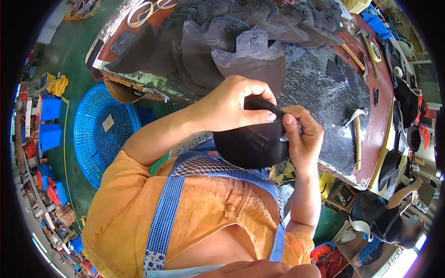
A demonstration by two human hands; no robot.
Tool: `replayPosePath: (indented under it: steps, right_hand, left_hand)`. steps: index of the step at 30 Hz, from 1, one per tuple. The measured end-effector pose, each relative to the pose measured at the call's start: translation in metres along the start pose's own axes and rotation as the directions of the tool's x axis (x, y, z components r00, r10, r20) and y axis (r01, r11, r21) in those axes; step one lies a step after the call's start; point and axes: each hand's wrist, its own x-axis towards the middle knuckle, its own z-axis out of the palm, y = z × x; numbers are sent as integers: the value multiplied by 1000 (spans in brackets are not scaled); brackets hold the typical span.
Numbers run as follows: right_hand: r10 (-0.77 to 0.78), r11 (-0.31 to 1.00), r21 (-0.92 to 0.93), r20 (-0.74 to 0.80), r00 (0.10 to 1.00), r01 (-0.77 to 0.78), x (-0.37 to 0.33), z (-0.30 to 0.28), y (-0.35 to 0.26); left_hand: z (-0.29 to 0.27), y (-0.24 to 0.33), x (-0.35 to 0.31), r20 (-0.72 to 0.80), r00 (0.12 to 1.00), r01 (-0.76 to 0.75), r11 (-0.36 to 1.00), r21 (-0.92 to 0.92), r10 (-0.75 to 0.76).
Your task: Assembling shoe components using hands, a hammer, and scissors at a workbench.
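Note:
A rounded black leather-like piece (252, 146) hangs in front of my chest, at the near edge of the work table. My left hand (243, 104) is closed on its upper edge, the thumb lying along a folded strip there. My right hand (303, 134) pinches the same piece at its upper right, thumb against fingers. The two thumbs are close together. Part of the folded edge is hidden behind my fingers. Just beyond my hands lie several dark brown cut panels (250, 65), overlapping, with greyish notched upper edges.
A dark stone slab (320, 102) lies on the reddish table. A hammer (357, 134) rests at its right, with more wooden-handled tools (353, 57) farther back. A blue plastic basket (85, 125) stands on the floor at left. Another person (387, 211) is at the far right.

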Motion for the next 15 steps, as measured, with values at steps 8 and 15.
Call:
replayPosePath:
  steps: [8,15]
  right_hand:
    - [154,920,359,47,987,-161,9,17,9]
    - [247,943,153,276,929,-297,13,-8,1]
  left_hand:
    - [5,-2,4,-84,993,-78,997,13,79]
    - [-7,1,11,-83,994,62,994,-90,-69]
